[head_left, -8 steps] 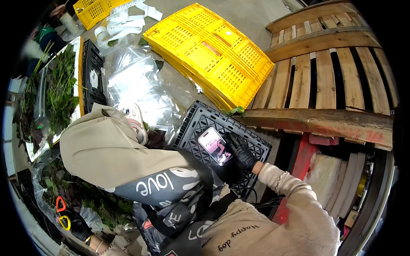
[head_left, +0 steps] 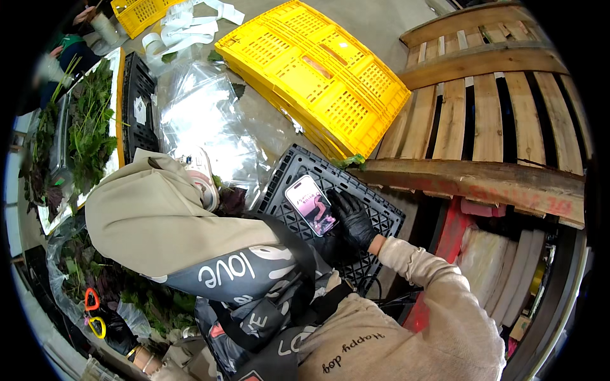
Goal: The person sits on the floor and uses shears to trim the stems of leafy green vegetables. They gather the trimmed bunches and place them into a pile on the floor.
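The right hand [head_left: 351, 219], in a black glove, curls its fingers around a smartphone [head_left: 311, 204], gripping it just above a black plastic crate [head_left: 381, 219]. The left hand is hidden. Beyond lie clear plastic bags [head_left: 203, 120], a yellow crate [head_left: 318, 70] and a wooden pallet [head_left: 495, 108]

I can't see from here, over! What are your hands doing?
Right hand, black glove, holds phone over black crate. Left hand hidden behind beige sleeve. Yellow crates and clear bags beyond; nothing blocking.
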A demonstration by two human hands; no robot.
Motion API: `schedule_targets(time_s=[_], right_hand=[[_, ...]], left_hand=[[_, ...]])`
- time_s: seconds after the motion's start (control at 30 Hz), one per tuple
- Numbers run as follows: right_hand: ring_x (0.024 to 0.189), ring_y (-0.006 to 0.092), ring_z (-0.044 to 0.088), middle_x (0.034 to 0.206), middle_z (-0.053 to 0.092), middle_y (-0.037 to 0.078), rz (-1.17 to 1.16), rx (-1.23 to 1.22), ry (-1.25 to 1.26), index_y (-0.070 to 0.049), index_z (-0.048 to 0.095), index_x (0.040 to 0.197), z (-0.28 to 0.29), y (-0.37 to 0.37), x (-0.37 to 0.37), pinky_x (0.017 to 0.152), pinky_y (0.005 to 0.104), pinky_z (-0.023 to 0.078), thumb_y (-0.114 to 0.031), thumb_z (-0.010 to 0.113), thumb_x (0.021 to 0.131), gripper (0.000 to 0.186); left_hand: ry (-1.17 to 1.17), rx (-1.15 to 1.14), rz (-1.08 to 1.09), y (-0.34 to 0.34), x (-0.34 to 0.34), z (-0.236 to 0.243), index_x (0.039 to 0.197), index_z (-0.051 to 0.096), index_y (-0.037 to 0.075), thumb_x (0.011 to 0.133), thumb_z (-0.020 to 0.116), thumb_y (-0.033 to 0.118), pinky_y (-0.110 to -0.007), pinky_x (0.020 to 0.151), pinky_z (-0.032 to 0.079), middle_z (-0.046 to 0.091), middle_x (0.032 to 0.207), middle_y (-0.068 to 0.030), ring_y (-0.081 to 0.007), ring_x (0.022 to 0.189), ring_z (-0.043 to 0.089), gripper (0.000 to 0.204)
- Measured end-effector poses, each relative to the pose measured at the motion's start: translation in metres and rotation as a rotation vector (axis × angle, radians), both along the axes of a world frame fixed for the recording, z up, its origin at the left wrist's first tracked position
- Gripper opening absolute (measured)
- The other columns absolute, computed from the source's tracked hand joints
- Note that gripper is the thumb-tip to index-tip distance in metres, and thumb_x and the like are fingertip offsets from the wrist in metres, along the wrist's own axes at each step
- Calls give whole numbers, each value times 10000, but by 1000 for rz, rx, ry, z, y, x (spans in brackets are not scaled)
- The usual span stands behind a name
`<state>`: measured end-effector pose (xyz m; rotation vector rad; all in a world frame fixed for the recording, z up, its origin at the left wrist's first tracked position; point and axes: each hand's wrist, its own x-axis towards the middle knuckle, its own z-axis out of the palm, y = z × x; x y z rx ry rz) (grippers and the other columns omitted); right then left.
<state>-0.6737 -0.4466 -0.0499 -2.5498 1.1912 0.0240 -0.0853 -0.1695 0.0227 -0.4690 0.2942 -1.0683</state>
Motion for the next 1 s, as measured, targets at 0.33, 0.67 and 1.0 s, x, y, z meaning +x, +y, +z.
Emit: schedule_targets(time_s=[0.33, 0.67, 1.0], right_hand=[[1061, 334, 321, 1230, 277, 157, -13, 24, 21, 1, 348, 1131, 11, -4, 2, 888, 414, 238, -218, 511, 613, 585], [1072, 322, 322, 1220, 293, 156, -21, -4, 59, -5, 366, 1118, 1, -3, -1, 884, 413, 249, -181, 507, 600, 565], [1074, 321, 313, 1181, 337, 161, -48, -75, -41, 5, 454, 1004, 17, -18, 19, 890, 449, 225, -230, 569, 529, 542]], left_hand=[[-584, 523, 134, 4, 15, -12, 1145, 321, -63, 823, 350, 89, -290, 891, 340, 402, 1152, -145, -208, 1025, 428, 357], [-601, 527, 149, 0, 15, -15, 1140, 330, -59, 823, 352, 96, -301, 904, 320, 403, 1152, -143, -213, 1033, 419, 354], [-592, 520, 139, -14, 8, -10, 1136, 339, -55, 823, 354, 104, -312, 917, 300, 403, 1152, -141, -217, 1042, 409, 352]])
